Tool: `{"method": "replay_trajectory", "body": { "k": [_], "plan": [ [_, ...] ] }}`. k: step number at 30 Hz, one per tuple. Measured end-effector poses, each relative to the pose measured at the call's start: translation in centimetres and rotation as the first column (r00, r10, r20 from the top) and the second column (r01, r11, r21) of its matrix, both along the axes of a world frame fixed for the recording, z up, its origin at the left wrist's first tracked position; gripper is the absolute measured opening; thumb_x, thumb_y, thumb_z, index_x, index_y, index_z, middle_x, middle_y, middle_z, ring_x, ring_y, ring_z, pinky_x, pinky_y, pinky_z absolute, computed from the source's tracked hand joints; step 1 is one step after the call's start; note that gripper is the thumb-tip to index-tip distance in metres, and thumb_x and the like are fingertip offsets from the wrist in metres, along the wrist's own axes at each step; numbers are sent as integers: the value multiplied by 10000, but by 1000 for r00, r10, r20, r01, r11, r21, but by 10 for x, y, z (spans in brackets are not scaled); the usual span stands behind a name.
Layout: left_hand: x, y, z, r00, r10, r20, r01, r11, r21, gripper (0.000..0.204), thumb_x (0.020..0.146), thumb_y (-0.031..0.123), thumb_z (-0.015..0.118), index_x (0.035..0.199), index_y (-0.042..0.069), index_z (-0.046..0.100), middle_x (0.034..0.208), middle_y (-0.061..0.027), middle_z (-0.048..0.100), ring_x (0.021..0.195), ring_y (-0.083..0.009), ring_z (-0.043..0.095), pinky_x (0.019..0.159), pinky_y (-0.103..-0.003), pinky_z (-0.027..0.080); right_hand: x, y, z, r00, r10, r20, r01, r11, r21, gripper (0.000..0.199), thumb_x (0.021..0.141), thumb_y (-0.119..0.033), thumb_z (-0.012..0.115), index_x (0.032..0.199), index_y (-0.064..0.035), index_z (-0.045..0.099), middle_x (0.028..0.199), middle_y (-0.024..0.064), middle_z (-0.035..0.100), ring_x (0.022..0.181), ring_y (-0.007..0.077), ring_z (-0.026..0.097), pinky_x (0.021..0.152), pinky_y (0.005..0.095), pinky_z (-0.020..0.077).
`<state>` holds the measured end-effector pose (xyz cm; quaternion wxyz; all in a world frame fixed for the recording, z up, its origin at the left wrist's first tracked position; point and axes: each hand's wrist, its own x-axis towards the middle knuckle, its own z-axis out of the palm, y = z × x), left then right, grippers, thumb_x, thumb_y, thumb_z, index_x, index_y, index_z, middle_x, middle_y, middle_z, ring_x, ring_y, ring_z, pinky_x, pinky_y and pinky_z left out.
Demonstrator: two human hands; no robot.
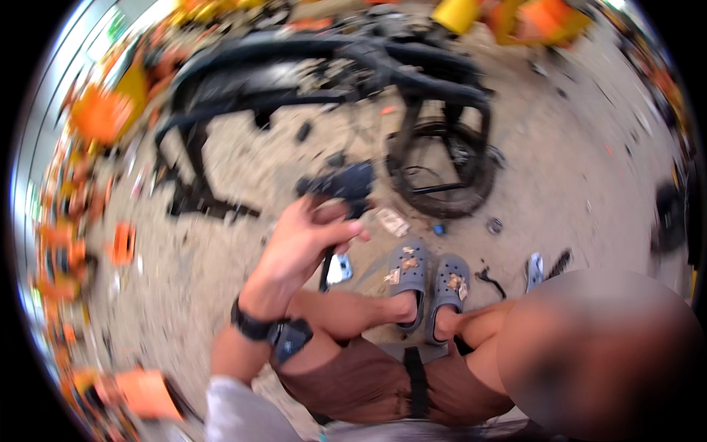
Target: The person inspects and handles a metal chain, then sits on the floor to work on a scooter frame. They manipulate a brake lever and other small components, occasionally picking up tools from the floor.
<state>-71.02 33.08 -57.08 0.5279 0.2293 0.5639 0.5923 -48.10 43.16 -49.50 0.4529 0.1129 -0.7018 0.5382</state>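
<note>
Nearest, at the lower right, the view is covered by a large blurred patch (604, 361), and the right hand cannot be made out, so whether anything is held by it cannot be told. Brown shorts (335, 376) are crossed by a black strap (417, 383), and the knees are bent and spread. At the left, a grey sleeve (232, 412) is seen below a forearm on which a black wristband (252, 324) is worn. The left hand (303, 234) is held above the floor (195, 295), its fingers partly bent and its thumb stretched toward the right; whether anything is gripped cannot be told through the blur. Just beyond its fingers a dark object (353, 180) is seen, and below the thumb part of a thin black rod (325, 272) is shown. Beside that rod a light-blue flat object (339, 269) is seen. Grey clogs (407, 267) are worn on the feet, with a pale packet (392, 221) and a small blue piece (440, 230) lying just past them. Farther off, a large black frame (269, 51) is spread across the upper middle, with a wheel (482, 193) at its right end. Behind it, orange and yellow parts (456, 15) are heaped.
</note>
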Motion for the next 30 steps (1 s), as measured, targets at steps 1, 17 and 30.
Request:
{"method": "replay_trajectory", "body": {
  "k": [1,17,30],
  "plan": [
    [-9,-10,2,999,-24,37,23,1000,20,514,804,-68,651,1269,-86,432,1168,-179,604,847,-198,658,583,-247,486,-17,-3,0,999,45,-9,-46,999,-17,539,749,-184,714,1223,5,540,1223,82,495,1093,215,465,867,348,391],
    [10,24,1,983,-185,17,184,981,65,576,774,-42,703,1258,-151,409,1236,-255,533,978,-271,652,816,-319,528,39,7,10,999,-38,0,38,986,161,450,790,-157,669,1203,-20,553,1179,42,504,1025,186,476,796,323,401],
    [-2,-12,3,990,-104,90,100,994,48,486,910,86,595,1286,-157,406,1201,-227,588,940,-246,664,605,-284,563,31,4,34,1000,-3,-14,6,982,190,380,824,-136,632,1186,-41,563,1143,10,511,969,161,484,739,302,410]
  ]
}}
